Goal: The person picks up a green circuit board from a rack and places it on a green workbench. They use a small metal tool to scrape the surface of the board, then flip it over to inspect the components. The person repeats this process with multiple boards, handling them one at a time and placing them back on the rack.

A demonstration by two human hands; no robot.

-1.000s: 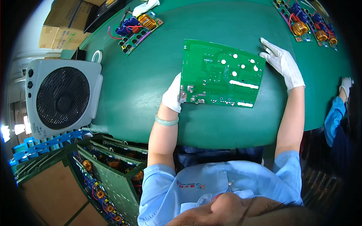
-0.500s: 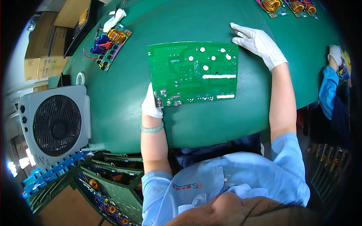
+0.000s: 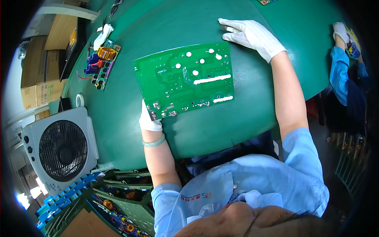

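A green circuit board [image 3: 166,85], underside facing up, is held over the table by my left hand [image 3: 148,118]. That hand wears a white glove and grips the board's lower left corner; its fingers are mostly hidden behind the board. White patches and strips cover spots on the board's right half, and shiny solder shows along its lower edge. My right hand [image 3: 256,37], also gloved in white, hovers just past the board's upper right corner. Its fingers are stretched out and apart, and I see nothing held in them.
Left on the green table [image 3: 118,118] lies another board [image 3: 103,63] with coils, beside a white cloth-like thing [image 3: 103,36]. A grey box fan [image 3: 63,144] stands at the left edge, near cardboard boxes [image 3: 37,79]. Green racks [image 3: 126,205] hold boards below. Far right, a co-worker's gloved hand [image 3: 340,31] touches a board.
The view has shifted, so the table things sit elsewhere in it. The board now tilts, its right side higher. My right hand stays near its upper right corner, fingers still stretched.
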